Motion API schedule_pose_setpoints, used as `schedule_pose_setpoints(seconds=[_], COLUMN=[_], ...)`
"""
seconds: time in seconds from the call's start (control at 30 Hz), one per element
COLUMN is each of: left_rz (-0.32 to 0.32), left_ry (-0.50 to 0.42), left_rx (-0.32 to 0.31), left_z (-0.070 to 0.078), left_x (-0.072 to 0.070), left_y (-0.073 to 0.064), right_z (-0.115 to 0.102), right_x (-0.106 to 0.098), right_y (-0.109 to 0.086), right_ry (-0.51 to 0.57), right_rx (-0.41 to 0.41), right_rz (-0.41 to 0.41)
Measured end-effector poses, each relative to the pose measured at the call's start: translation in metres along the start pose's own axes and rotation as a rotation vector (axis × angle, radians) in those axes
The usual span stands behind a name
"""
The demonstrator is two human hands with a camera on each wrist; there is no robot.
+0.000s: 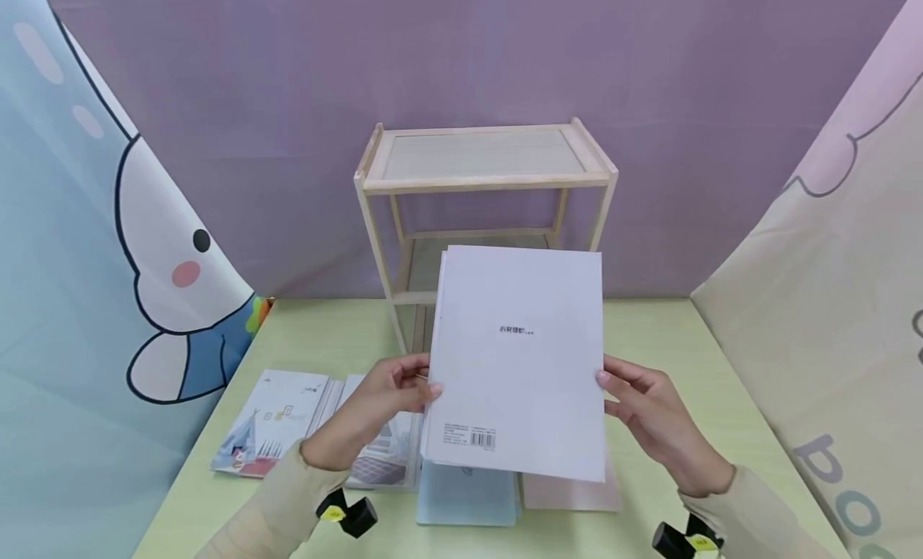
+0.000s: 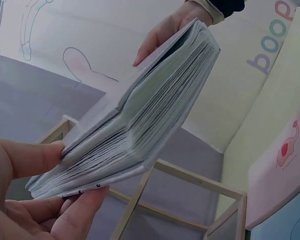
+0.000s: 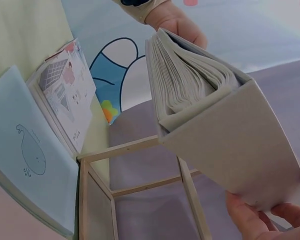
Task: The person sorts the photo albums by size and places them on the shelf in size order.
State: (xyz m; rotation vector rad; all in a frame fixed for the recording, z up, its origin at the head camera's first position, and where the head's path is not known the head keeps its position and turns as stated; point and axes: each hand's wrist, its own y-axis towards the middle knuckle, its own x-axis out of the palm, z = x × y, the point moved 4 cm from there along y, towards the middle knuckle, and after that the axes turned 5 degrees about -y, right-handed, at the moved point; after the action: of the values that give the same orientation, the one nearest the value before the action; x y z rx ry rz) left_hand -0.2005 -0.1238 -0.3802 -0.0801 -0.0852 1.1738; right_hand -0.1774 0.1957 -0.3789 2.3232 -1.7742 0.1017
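Observation:
Both hands hold up a thick white photo album (image 1: 515, 295), its back cover with barcode and small print facing the head camera. On its left side, the left hand (image 1: 385, 399) pinches the edge with the thumb on the near cover. The right hand (image 1: 659, 419) grips the opposite side, and the right wrist view puts those fingers at the broad spine (image 3: 230, 145). In the left wrist view the many page edges (image 2: 165, 95) fan slightly between the covers. Below the album lie a light blue book (image 1: 467, 499) and a pink book (image 1: 577, 495), both partly hidden.
Two white illustrated albums (image 1: 277, 415) lie side by side at the left on the pale green table (image 1: 671, 343). A wooden tiered shelf (image 1: 483, 182) stands behind the held album, its lower part covered. Printed cloth hangs on both sides, with a purple backdrop (image 1: 288, 142) behind.

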Motion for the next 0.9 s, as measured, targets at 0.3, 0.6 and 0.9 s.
schedule_pose_setpoints(seconds=[0.3,0.6,0.9], left_rz=[0.035,0.049,0.063], left_ry=[0.056,0.082,0.103], left_rx=[0.019,0.049,0.085], left_z=[0.007,0.016,0.024], left_x=[0.000,0.003,0.005], left_y=[-0.004,-0.011,-0.014], right_z=[-0.003,-0.011,-0.023], right_x=[0.002,0.005,0.007], right_y=[0.003,0.004,0.004], right_ry=[0.001,0.021,0.013], right_rx=[-0.037,-0.117,-0.149], right_rz=[0.002,-0.037,-0.046])
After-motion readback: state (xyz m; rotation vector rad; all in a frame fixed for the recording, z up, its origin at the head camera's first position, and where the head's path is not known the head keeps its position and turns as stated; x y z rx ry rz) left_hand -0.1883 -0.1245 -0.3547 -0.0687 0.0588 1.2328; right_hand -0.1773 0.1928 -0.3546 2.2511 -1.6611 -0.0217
